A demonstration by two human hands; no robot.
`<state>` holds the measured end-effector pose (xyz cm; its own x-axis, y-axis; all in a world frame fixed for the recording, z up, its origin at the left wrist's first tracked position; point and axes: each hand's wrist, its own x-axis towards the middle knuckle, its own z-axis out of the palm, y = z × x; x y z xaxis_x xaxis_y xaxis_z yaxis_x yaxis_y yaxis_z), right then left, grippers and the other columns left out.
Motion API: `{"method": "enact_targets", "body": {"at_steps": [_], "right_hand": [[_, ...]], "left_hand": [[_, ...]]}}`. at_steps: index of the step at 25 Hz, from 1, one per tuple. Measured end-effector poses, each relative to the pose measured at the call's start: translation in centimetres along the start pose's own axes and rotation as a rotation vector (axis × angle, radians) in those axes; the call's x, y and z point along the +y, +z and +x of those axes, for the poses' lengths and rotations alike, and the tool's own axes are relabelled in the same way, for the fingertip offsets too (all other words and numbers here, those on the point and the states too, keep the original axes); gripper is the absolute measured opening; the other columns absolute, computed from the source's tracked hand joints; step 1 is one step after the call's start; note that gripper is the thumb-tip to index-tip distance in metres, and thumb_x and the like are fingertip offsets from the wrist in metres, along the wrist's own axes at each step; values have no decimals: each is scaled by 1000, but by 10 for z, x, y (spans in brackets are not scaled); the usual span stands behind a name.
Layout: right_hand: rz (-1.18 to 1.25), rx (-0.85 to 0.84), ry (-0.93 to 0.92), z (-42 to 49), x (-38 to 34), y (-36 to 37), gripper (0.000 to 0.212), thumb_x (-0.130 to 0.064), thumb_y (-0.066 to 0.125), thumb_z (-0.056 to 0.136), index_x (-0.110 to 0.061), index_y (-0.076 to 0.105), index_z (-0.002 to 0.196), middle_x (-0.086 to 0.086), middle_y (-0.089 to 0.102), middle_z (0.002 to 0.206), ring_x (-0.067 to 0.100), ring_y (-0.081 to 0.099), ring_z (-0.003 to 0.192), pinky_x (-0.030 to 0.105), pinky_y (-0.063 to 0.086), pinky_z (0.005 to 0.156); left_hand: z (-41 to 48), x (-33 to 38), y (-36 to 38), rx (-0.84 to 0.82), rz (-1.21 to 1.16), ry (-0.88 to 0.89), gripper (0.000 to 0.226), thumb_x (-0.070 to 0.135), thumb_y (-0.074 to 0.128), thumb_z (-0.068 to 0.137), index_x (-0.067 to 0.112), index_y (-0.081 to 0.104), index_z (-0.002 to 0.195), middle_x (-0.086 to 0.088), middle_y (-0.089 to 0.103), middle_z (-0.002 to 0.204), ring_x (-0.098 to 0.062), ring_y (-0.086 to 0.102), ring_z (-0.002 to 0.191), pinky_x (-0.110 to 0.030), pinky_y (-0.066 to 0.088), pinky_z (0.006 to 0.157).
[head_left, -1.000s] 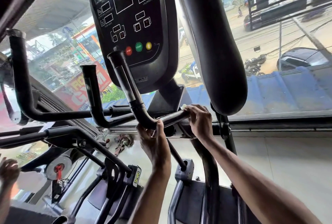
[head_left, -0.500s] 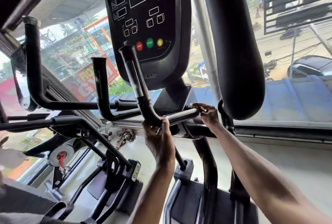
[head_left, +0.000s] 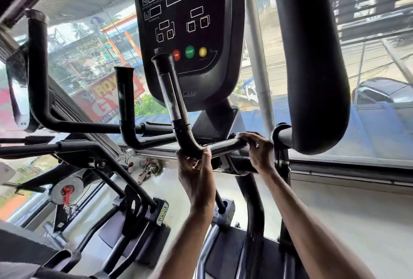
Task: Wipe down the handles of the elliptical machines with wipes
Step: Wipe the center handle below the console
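- Two hands up on the bent handle (head_left: 173, 102) of the near elliptical, just below its console (head_left: 190, 21).
- Left hand (head_left: 196, 176) curled round the elbow of the bend, gripping it from beneath.
- Right hand (head_left: 259, 153) cupped over the horizontal run near its inner end, fingers bent round the tube; any wipe beneath them impossible to make out.
- Thick padded swing arm (head_left: 312, 55) hanging just right of the right hand, crowding that end.
- Upright handles (head_left: 126, 100) of the next machine to the left, well apart.
- Crumpled rag (head_left: 149, 168) on the floor by the window's lower edge.
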<state>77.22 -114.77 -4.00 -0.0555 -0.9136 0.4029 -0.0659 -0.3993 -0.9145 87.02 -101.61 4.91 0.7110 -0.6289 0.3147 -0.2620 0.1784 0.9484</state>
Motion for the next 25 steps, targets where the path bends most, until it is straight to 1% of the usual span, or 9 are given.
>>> {"method": "enact_targets", "body": {"at_steps": [2,3,6,8,11,15,19,22,25], "right_hand": [[-37,86,-88,-18,-7,7,20,-8,65,97,-13,82,106,-9,75,110,-12,60,105,29,49,104],[-111,109,-147,-26,-9,11,23,-5,65,98,-16,82,109,-10,75,113,-13,59,107,19,48,101],[-219,104,-194,-29,-25,13,30,-2,66,96,-23,82,112,-9,77,114,7,67,107,10,42,98],[-200,100,-181,-32,-38,13,26,-7,68,97,-25,82,110,-10,77,110,12,69,104,11,44,95],[-73,43,-242,-50,-80,20,19,-10,73,96,-23,83,106,-17,75,103,-5,68,98,11,47,85],[70,-30,-115,-54,-128,26,15,-14,74,95,-20,83,105,-9,80,97,-4,73,86,13,54,76],[162,-46,10,-57,-144,21,15,-15,79,91,-28,84,97,-10,80,83,1,73,72,27,59,69],[393,10,255,-44,-160,42,19,-7,78,90,-23,83,99,-3,81,88,11,74,79,49,65,78],[289,80,151,-51,-158,45,19,-10,77,92,-24,83,103,-8,81,93,8,77,87,43,64,83]], "left_hand": [[2,-1,-5,-7,-2,37,13,10,72,92,9,61,100,19,69,80,-1,65,76,-15,49,71],[1,1,-6,-23,1,46,13,10,72,93,8,62,102,17,69,80,0,65,76,-14,48,71],[0,7,-13,-61,-29,41,23,31,63,92,14,65,107,15,69,88,-5,63,85,-26,50,79],[2,7,-20,-88,-39,39,33,44,54,88,22,63,109,13,68,96,-15,63,97,-44,53,90],[10,6,-30,-157,-56,33,28,48,53,89,35,61,113,9,71,108,-22,66,109,-56,53,97],[15,9,-41,-247,-47,72,22,42,58,92,34,60,113,-8,73,111,-28,72,101,-55,58,91],[17,15,-47,-268,-37,111,25,47,56,90,33,59,110,2,75,104,-26,72,99,-59,56,91],[23,17,-49,-258,-44,93,25,51,54,92,43,61,115,9,74,110,-27,70,105,-61,52,95],[28,22,-50,-245,-98,97,28,50,53,92,53,62,119,13,72,121,-22,67,117,-59,50,102]]}}
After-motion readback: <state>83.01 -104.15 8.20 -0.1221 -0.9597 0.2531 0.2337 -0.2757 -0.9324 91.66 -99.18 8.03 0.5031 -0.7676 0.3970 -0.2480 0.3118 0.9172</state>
